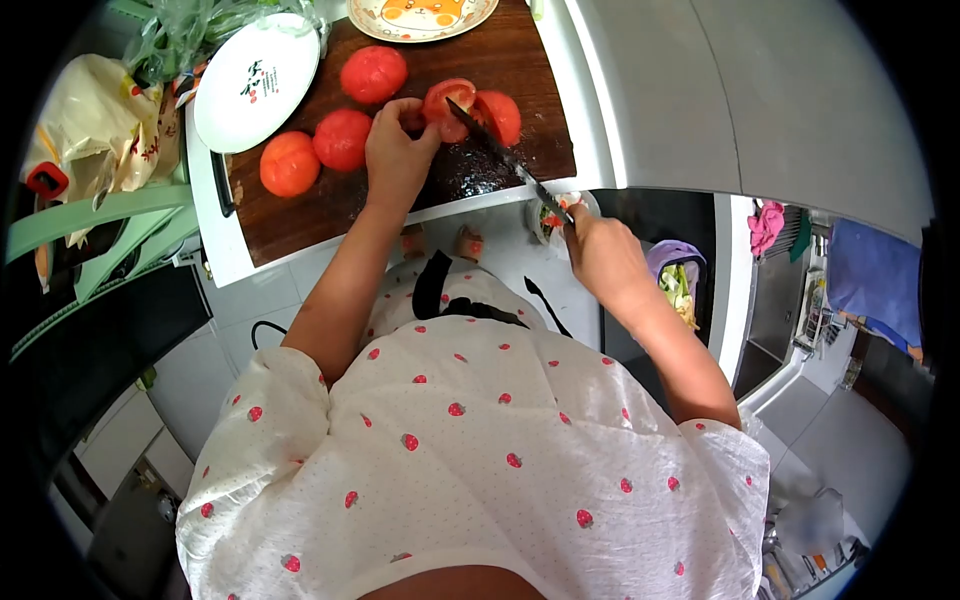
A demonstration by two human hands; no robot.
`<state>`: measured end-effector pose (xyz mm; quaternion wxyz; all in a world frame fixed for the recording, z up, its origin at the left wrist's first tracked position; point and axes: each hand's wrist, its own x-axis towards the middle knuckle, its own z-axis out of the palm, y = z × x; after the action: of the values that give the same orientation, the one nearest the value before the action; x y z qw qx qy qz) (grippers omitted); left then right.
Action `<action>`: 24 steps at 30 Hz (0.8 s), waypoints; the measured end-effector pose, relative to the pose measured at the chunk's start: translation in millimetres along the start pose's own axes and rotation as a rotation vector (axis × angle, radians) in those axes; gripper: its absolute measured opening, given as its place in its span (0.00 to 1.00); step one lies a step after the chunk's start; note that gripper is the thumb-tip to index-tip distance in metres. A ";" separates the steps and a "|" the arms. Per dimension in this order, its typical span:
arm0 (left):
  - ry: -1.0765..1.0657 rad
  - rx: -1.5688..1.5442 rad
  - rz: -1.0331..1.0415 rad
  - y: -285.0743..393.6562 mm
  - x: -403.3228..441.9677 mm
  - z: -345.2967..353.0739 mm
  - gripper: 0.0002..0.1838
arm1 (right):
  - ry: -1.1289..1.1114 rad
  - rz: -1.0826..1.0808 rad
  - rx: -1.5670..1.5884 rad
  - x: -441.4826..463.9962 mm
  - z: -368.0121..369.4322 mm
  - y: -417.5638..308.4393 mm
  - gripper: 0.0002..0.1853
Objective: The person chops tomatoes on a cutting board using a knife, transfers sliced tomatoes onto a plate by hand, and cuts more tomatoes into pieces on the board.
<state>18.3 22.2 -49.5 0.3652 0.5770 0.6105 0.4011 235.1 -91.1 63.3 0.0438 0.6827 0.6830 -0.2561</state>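
Observation:
On the dark wooden cutting board (330, 220) lies a tomato cut into two halves. My left hand (400, 150) has its fingers closed on the left tomato half (447, 105), whose cut face shows. The right tomato half (503, 118) rests against it, partly behind the blade. My right hand (605, 255) is wrapped around the handle of a kitchen knife (508, 155); its dark blade points up and left, with the tip at the left half's cut face. Several whole peeled tomatoes, among them one red tomato (373, 74), sit left of my left hand.
A white oval plate (290, 60) overlaps the board's left edge, and a patterned plate (400, 22) stands at its far side. Below the counter edge are a bowl with red scraps (550, 222) and a purple-lined bin (680, 285). Plastic bags (100, 130) hang at left.

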 end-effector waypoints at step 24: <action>-0.128 0.271 0.292 14.4 1.7 -19.9 0.25 | 0.072 -0.009 0.406 -32.0 -9.9 14.9 0.09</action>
<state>6.0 22.7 -28.2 0.2601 0.7277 0.5443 0.3264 254.2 -117.1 80.6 -0.1206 0.6832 0.6214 -0.3641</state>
